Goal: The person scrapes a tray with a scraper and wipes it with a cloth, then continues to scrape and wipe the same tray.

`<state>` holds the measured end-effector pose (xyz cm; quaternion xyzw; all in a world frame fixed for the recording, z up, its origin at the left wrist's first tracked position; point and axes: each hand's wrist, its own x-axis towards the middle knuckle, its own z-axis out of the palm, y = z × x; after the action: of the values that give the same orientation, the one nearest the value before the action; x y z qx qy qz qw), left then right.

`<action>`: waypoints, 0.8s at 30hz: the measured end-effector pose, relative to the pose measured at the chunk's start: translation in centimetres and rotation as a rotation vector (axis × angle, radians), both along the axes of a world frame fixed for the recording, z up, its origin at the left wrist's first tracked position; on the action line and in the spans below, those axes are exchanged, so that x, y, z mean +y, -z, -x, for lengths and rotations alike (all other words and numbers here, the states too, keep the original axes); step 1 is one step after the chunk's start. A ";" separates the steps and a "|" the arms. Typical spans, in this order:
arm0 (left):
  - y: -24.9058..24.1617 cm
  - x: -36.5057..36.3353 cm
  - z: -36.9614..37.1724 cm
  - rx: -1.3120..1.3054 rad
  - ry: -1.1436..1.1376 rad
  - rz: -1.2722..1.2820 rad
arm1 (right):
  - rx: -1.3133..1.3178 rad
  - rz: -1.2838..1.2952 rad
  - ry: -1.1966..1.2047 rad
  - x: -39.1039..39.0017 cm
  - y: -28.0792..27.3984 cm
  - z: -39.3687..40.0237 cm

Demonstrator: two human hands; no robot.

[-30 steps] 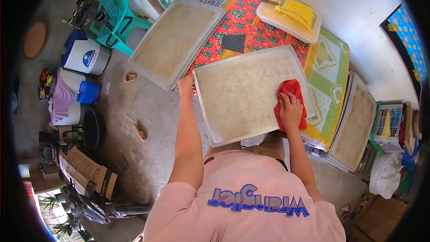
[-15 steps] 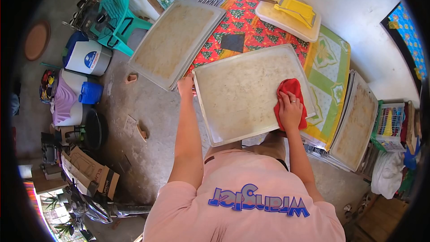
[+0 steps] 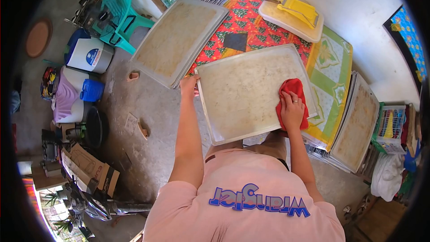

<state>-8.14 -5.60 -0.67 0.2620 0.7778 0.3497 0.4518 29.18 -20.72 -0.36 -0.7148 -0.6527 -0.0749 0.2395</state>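
A large flat baking tray (image 3: 242, 96) with a worn, speckled surface and a raised rim lies tilted across the near edge of the table, jutting toward my body. My left hand (image 3: 190, 85) is closed around its left rim near the far corner. On the tray's right side, my right hand (image 3: 293, 111) presses a bunched red cloth (image 3: 293, 86) against the surface by the rim. Part of the cloth hangs over that edge. The fingertips of my left hand beneath the rim are partly hidden.
A stack of similar trays (image 3: 181, 36) sits at the table's left, overhanging its edge. More trays (image 3: 356, 127) stand at the right. Behind are a red patterned tablecloth (image 3: 264, 29) and a white container (image 3: 268, 14) with a yellow slicer-like tool (image 3: 298, 11). A green chair (image 3: 130, 22) stands left.
The camera view has shifted very slightly. Both hands, the cloth and the tray keep nearly the same places relative to each other.
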 end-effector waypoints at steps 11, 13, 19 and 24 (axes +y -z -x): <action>-0.2 -0.1 -0.3 -0.098 -0.064 0.007 | 0.010 -0.001 -0.006 0.0 0.0 0.0; -0.5 -0.1 -0.5 -0.105 -0.075 0.014 | 0.008 0.009 -0.002 -0.1 -0.2 0.1; 1.4 0.8 0.1 -0.031 -0.084 -0.007 | 0.001 -0.010 -0.002 0.0 0.1 0.1; 0.2 0.2 -0.8 -0.010 -0.103 -0.009 | -0.003 0.001 0.000 -0.1 0.1 0.1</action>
<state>-7.30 -5.38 -0.82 0.2220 0.7865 0.3772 0.4357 29.08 -20.81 -0.46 -0.7148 -0.6531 -0.0759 0.2381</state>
